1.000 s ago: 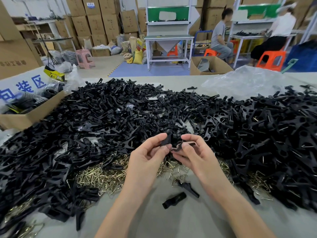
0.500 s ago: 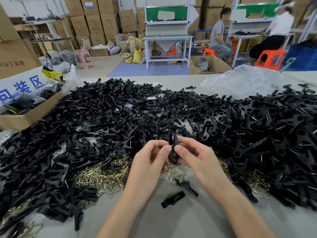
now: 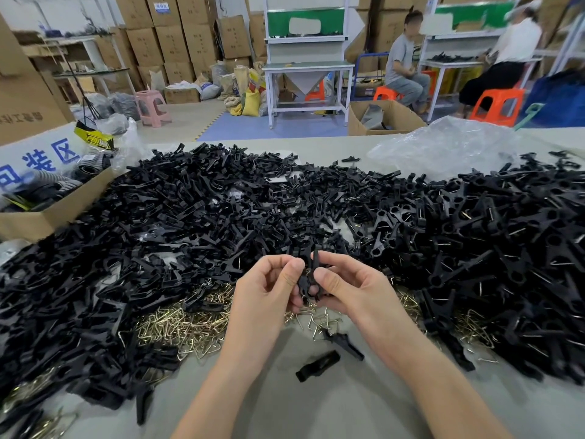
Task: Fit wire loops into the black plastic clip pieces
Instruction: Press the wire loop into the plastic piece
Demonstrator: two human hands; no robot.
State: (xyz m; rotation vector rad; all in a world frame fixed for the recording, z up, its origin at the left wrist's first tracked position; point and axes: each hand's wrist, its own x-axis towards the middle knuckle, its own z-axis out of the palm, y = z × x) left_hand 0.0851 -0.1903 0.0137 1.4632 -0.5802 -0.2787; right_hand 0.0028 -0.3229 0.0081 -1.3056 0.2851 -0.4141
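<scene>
**Q:** Head view. What did your hands have?

**A:** One black clip piece (image 3: pixel 308 280), both hands on it. My left hand (image 3: pixel 266 293) pinched it between thumb and forefinger from the left. My right hand (image 3: pixel 351 289) pinched it the same way from the right, with the other fingers curled underneath. The piece stood roughly upright between my thumbs.

**Q:** Where was it, against the wire loop heap?

**A:** The wire loop heap (image 3: pixel 186 327) lay on the table (image 3: pixel 316 413). The held piece was up off the table, over the heap's right end and toward its far edge.

**Q:** Was a loop seated in it?

**A:** Couldn't tell. My fingers covered the lower part.

**Q:** What else was there?

**A:** A pile of black clip parts (image 3: pixel 190 217) wrapped the heap on its left, far and right sides and spilled over its edges.
- A loose clip part (image 3: pixel 318 365) lay on bare table, nearer me than the heap and off its right end.
- A second loose part (image 3: pixel 343 342) lay just beyond that one, beside some stray loops at the heap's right end.
- A cardboard box (image 3: pixel 57 210) sat well left of the heap, at the pile's edge.
- A clear plastic bag (image 3: pixel 443 147) sat well beyond the heap, to the right.
- A seated person in grey (image 3: pixel 402 64) and a seated person in white (image 3: pixel 516 49) were far behind the heap, at benches.
</scene>
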